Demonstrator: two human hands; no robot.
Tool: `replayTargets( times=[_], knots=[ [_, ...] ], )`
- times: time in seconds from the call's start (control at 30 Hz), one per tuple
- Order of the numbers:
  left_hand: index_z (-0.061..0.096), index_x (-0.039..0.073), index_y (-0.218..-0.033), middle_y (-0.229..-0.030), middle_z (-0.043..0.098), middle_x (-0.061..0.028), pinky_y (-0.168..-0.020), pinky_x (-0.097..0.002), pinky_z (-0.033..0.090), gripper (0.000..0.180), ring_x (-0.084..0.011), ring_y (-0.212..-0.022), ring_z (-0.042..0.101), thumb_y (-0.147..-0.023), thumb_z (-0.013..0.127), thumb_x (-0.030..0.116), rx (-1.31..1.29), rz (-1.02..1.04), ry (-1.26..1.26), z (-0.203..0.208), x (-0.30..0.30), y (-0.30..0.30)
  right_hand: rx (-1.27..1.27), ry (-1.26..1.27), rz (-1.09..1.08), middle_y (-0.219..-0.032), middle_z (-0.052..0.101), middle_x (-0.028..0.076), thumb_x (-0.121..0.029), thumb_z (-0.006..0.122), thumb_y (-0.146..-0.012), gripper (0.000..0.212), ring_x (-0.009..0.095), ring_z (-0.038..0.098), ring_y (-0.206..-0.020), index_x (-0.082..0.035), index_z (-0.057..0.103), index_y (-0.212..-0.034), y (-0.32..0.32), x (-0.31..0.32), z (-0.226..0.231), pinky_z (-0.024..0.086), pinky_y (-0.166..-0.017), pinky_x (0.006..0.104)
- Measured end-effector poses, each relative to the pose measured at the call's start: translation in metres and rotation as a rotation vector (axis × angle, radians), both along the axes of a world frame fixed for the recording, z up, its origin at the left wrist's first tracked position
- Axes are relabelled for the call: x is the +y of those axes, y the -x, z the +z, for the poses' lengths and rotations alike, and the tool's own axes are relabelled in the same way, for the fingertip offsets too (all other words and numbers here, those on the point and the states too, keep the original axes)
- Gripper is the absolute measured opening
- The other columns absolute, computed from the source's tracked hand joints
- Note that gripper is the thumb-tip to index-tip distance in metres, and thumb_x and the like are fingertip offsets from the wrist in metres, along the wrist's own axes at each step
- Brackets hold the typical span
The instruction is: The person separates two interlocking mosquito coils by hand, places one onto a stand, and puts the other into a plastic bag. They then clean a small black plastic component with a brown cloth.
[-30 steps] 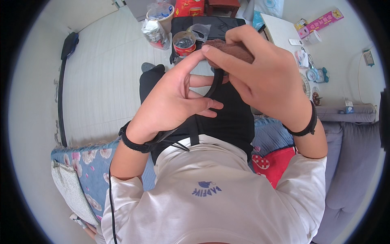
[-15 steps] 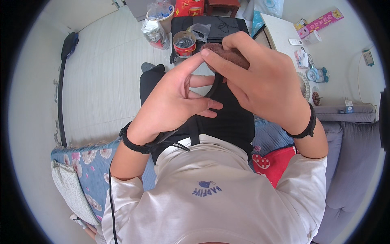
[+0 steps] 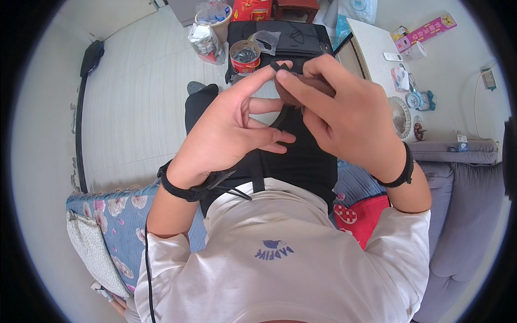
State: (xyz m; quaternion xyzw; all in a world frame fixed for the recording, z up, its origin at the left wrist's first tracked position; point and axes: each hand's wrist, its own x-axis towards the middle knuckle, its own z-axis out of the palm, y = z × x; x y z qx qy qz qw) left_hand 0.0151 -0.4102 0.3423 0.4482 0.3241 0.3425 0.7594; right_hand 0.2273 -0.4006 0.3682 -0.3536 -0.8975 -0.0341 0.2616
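Both my hands are raised in front of my lap. In my right hand (image 3: 353,116) is a brown fuzzy piece of fabric (image 3: 289,92), gripped between the fingers and partly hidden by them. A narrow black band (image 3: 280,66) shows at the brown piece's upper left, looped at the index fingertip of my left hand (image 3: 223,129). More black band curves down below the brown piece toward my left hand's other fingers, which are bent and spaced apart. How the band is fastened to the brown piece is hidden.
Beyond my knees a black case (image 3: 318,36) carries a red tin (image 3: 245,63) of dark items and a clear plastic bag (image 3: 266,40). A bin (image 3: 221,29) stands behind. At right are a white table (image 3: 371,40) and a grey sofa (image 3: 468,215).
My right hand has lowered slightly and the brown piece has turned and shifted down with it. The black band now shows at my left index fingertip, where the brown piece covered it before.
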Motion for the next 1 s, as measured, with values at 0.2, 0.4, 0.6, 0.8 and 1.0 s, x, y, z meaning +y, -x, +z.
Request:
replayTargets(
  times=[0.2,0.4,0.6,0.8,1.0],
  knots=[
    [0.02,0.005,-0.156,-0.126,0.061,-0.0239,-0.083,-0.041,0.063,0.084,-0.0328,-0.099,0.072,-0.083,0.05,-0.023,-0.032,0.031,-0.059,-0.011,0.003,0.006,-0.056,0.222,0.065,-0.096,0.056,0.002,-0.007,0.07,-0.074,0.044,0.02,0.065,-0.074,-0.016,0.069,-0.117,-0.004,-0.014,-0.01,0.052,-0.059,0.0342],
    [0.019,0.004,-0.156,-0.127,0.06,-0.0261,-0.084,-0.0423,0.063,0.083,-0.0355,-0.102,0.071,-0.085,0.054,-0.021,-0.043,0.043,-0.063,-0.011,0.003,0.005,0.077,-0.012,0.014,-0.102,0.06,0.006,0.006,0.068,-0.069,0.056,0.023,0.068,-0.077,-0.016,0.071,-0.12,-0.007,0.005,-0.004,0.055,-0.062,0.0331],
    [0.025,0.006,-0.155,-0.134,0.057,-0.0236,-0.084,-0.0379,0.062,0.079,-0.0302,-0.1,0.072,-0.086,0.054,-0.019,-0.026,0.077,-0.051,-0.015,0.006,0.008,-0.047,0.083,0.025,-0.103,0.059,0.006,0.002,0.073,-0.069,0.056,0.022,0.068,-0.079,-0.015,0.07,-0.122,-0.003,-0.006,-0.018,0.054,-0.061,0.0314],
    [0.034,0.003,-0.15,-0.133,0.059,-0.0196,-0.085,-0.0353,0.062,0.068,-0.0233,-0.102,0.07,-0.088,0.055,-0.015,-0.056,0.07,-0.101,-0.023,0.007,0.006,0.004,0.135,0.131,-0.104,0.056,0.005,0.0,0.074,-0.068,0.052,0.018,0.067,-0.08,-0.014,0.07,-0.118,-0.003,-0.011,-0.03,0.053,-0.06,0.0296],
    [0.048,-0.005,-0.137,-0.119,0.065,-0.0131,-0.081,-0.0276,0.057,0.041,-0.0137,-0.094,0.065,-0.097,0.052,0.001,-0.066,0.071,0.022,-0.025,0.018,0.005,-0.046,0.084,0.119,-0.095,0.053,0.001,-0.016,0.074,-0.078,0.03,0.017,0.064,-0.072,-0.014,0.07,-0.107,-0.002,-0.007,-0.034,0.049,-0.055,0.0306]
  ],
)
